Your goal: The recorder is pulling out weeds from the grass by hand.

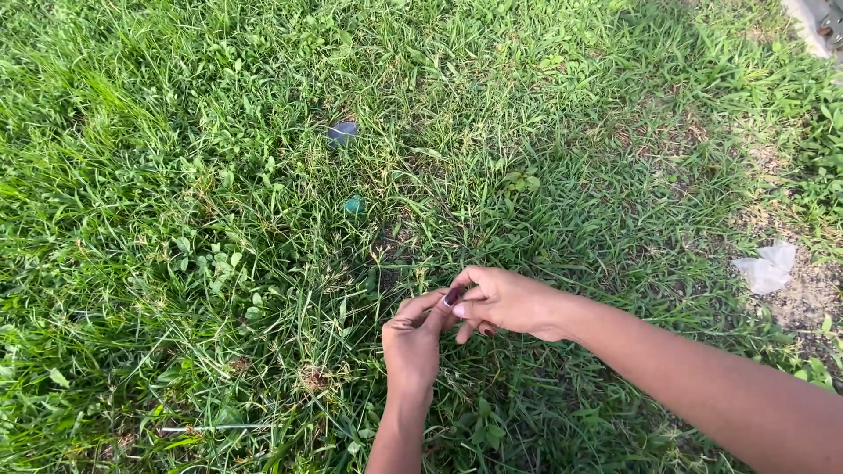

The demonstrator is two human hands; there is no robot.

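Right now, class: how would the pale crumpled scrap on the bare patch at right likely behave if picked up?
The pale scrap looks thin, translucent and creased, so it is probably floppy and very light. Lying loose on bare dirt, it might blow or slide easily. Its material is unclear.

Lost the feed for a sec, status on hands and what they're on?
Left hand and right hand fingertips pinched together over the grass; anything held too small to tell. Small blue-grey piece and green bit lie beyond, untouched. Nothing between.
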